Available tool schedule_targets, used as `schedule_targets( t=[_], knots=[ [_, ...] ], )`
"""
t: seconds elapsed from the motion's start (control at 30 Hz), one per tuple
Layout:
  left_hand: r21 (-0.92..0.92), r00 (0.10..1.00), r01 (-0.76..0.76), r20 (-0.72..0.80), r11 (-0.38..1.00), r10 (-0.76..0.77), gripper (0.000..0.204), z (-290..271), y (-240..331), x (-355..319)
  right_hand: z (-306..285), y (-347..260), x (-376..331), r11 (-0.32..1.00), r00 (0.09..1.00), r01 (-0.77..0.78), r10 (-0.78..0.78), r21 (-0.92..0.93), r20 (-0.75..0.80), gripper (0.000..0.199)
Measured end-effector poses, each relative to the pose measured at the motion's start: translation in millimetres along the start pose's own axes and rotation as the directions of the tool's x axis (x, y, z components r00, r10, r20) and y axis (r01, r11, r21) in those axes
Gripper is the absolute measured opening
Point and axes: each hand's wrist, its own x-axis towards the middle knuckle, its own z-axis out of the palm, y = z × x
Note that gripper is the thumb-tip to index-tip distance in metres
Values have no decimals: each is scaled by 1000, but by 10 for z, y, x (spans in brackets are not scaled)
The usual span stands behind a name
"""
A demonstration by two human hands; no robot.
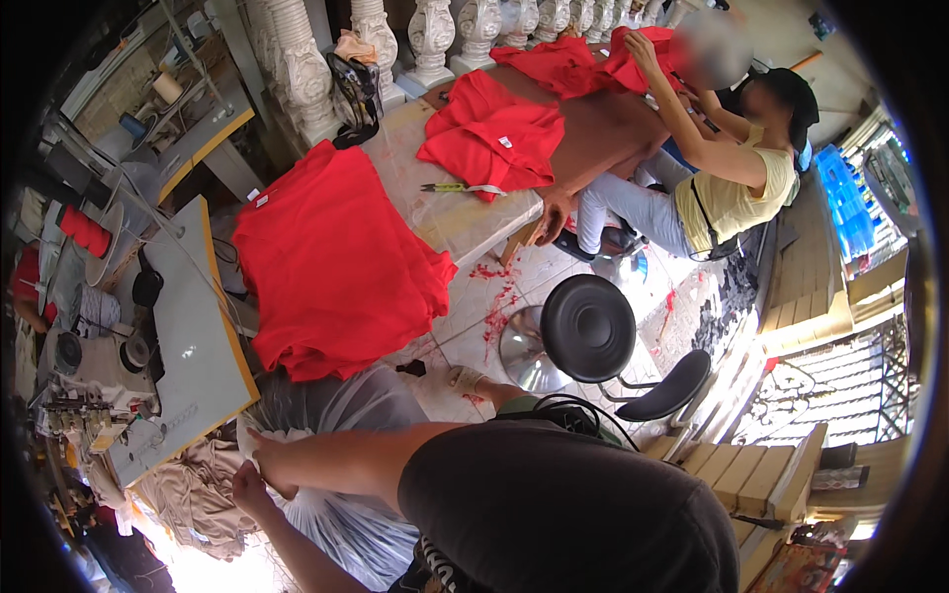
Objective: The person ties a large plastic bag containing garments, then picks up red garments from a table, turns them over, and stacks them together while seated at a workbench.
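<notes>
Both hands, left hand [249,486] and right hand [265,457], pinched the clear plastic bag [341,514] below the sewing table's [193,336] corner, where thin film looked likely to tear.

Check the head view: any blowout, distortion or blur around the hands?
Head view: heavy fisheye bending with a dark rim; glare blows out the floor at lower left beside the clear plastic bag; left hand and right hand pinch the bag's edge, fairly sharp; the red garment stack is evenly lit; co-workers' faces are blurred.
</notes>
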Motion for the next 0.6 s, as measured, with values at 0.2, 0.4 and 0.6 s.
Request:
schedule_targets(
  t=[0.2, 0.4, 0.6],
  knots=[
    [14, 945, -326, 22, 945, 325, 28, 485, 255, -78, 205, 178, -403, 979, 886, -6, 100, 204, -452, 26],
    [614, 936, -350, 260, 707, 238, 33, -172, 27, 261, 769, 510, -1825, 954, 696, 60, 170, 292, -698, 24],
    [146, 710, -700, 247, 699, 659, 27, 1158, 2215, -401, 1040, 1008, -3557, 702, 503, -374, 702, 606, -503, 24]
  ],
)
